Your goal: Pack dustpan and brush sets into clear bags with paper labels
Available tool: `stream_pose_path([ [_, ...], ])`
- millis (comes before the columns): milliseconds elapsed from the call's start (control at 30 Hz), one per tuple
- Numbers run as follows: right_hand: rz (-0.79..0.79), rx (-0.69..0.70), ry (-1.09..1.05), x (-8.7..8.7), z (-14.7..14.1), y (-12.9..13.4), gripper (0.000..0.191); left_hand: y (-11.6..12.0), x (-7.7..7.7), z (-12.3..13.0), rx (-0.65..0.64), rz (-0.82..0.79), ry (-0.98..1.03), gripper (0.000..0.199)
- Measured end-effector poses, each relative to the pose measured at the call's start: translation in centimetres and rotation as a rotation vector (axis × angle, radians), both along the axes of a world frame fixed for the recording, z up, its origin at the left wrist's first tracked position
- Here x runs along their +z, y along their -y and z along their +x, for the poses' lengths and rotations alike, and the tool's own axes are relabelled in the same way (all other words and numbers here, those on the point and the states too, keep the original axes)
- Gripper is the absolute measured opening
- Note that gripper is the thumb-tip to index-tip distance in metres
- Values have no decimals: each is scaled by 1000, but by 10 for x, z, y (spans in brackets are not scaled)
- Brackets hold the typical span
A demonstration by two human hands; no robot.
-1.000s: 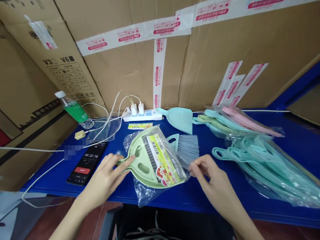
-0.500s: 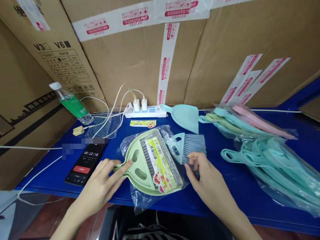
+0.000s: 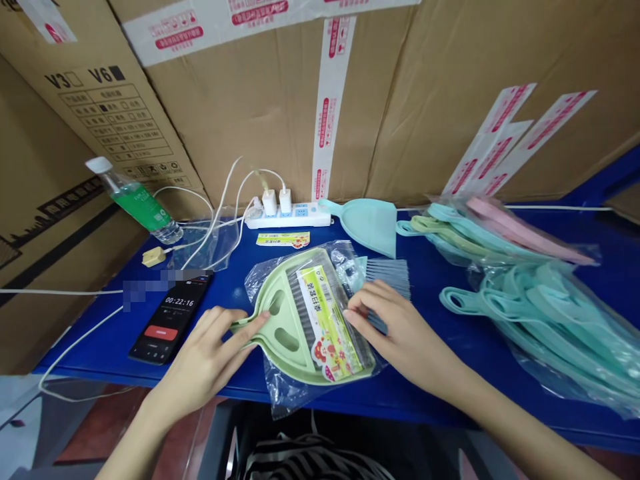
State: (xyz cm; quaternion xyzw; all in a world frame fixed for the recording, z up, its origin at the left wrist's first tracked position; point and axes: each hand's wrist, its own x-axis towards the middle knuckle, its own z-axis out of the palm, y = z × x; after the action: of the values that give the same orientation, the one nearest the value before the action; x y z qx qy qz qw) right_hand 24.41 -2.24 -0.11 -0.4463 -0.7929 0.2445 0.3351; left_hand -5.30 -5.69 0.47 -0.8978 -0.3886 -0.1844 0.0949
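Observation:
A light-green dustpan (image 3: 295, 303) lies on the blue table, with a matching brush in its pan. A yellow-green label (image 3: 320, 300) lies over the bristles. My left hand (image 3: 210, 347) is closed round the dustpan's handle end, its index finger stretched onto the pan. At the pan's right side, my right hand (image 3: 390, 327) has thumb and index finger drawn together by the bristles; what they pinch, if anything, is hidden. A clear plastic bag (image 3: 290, 393) spreads under and around the dustpan. Just behind my right hand, a light-blue brush (image 3: 393, 270) is partly covered.
A light-blue dustpan (image 3: 367, 220) lies by the white power strip (image 3: 295, 217). Bagged dustpans, teal (image 3: 540, 320) and pink (image 3: 520, 223) among them, fill the right side. At left are a phone (image 3: 173, 317), cables and a bottle (image 3: 137, 203). Cardboard boxes (image 3: 250, 113) stand behind.
My right hand has moved left, from the light-blue brush to the green dustpan's right side, and its thumb and index finger have come together. My left hand keeps hold of the handle.

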Motion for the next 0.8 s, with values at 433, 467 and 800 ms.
stream_pose_path([
  [433, -216, 1, -76, 0, -5, -12, 23, -3, -1, -2, -30, 9, 47, 40],
  [467, -214, -1, -43, -1, -8, -12, 27, -2, -1, -2, -32, 7, 45, 39],
  [800, -96, 1, 163, 2, -14, -73, 22, 9, 1, -26, 94, 12, 27, 37],
])
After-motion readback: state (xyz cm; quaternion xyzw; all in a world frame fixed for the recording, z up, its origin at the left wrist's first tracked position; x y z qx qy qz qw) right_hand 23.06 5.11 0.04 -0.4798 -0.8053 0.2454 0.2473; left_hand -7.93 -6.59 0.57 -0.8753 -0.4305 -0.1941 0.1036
